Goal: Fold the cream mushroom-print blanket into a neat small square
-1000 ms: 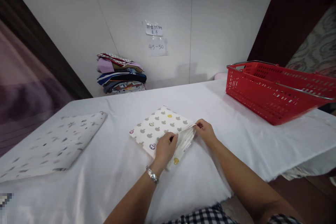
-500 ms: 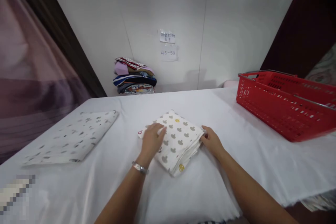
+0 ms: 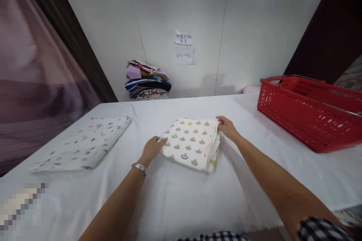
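Note:
A folded white cloth (image 3: 188,141) printed with grey apple shapes and a few yellow and purple ones is in the middle of the table. My left hand (image 3: 152,148), with a silver bracelet at the wrist, pinches its left edge. The far right corner is gripped between the thumb and fingers of my right hand (image 3: 226,126). Loose fabric layers show along the cloth's right side. Left of it lies another folded white cloth (image 3: 85,143) with small dark marks, untouched by either hand.
The table (image 3: 192,203) has a white cover. A red plastic basket (image 3: 299,115) with metal handles stands at the right. Behind the table's far edge rises a stack of folded fabrics (image 3: 147,81). Paper labels (image 3: 184,55) hang on the pale wall. A curtain (image 3: 36,83) borders the left.
The apple-print cloth has turned, its right corner swinging away from me. My left hand has moved from its top to its left edge; my right hand has moved farther away with the corner.

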A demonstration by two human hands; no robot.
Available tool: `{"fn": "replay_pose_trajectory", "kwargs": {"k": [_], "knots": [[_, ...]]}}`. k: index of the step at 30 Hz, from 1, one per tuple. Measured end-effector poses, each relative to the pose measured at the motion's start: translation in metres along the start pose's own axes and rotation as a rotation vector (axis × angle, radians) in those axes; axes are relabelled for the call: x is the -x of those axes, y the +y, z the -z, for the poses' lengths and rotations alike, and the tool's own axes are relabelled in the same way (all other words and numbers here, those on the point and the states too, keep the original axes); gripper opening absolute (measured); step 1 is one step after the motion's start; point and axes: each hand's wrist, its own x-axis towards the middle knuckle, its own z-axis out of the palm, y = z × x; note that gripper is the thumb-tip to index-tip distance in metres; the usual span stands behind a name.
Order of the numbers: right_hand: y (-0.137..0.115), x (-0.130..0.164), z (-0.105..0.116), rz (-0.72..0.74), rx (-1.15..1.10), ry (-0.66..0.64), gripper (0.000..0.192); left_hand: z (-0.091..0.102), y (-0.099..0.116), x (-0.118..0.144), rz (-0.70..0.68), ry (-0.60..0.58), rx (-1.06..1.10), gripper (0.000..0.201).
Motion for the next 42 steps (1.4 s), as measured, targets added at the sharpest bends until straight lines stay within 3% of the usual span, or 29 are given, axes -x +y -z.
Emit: {"fn": "replay_pose_trajectory", "kwargs": {"k": [3,6,11,16,20,25,32,36,42], "knots": [[-0.006,-0.034,-0.002,-0.099,-0.062,0.025,0.045,-0.004,-0.001,0.015,0.019,-0.007,0.037,0.05],[-0.004,-0.035,-0.007,-0.123,-0.045,0.047,0.037,-0.008,-0.005,0.028,0.012,0.049,0.103,0.056],[0.0,0.016,0.0,-0.092,-0.045,0.098,0.028,-0.017,-0.014,0.047,-0.272,0.17,0.247,0.054],[-0.017,0.096,0.007,-0.05,-0.03,0.006,0.028,-0.018,-0.022,0.051,-0.57,0.022,0.147,0.057],[-0.028,0.149,-0.005,0.019,0.167,-0.089,0.032,-0.017,-0.026,0.042,-0.576,-0.013,0.159,0.043],[-0.025,0.158,-0.009,0.127,0.38,-0.082,0.02,-0.023,-0.018,0.049,-0.548,0.053,0.162,0.033],[-0.005,0.153,0.017,0.085,0.266,0.008,0.019,-0.022,-0.014,0.09,-0.632,0.131,-0.023,0.034],[-0.003,0.149,0.016,-0.012,0.057,0.072,0.021,-0.023,0.007,0.103,-0.71,0.186,-0.121,0.039],[-0.007,0.129,0.005,-0.095,0.031,0.012,0.021,-0.047,0.073,0.113,-0.932,0.099,-0.111,0.029]]}}
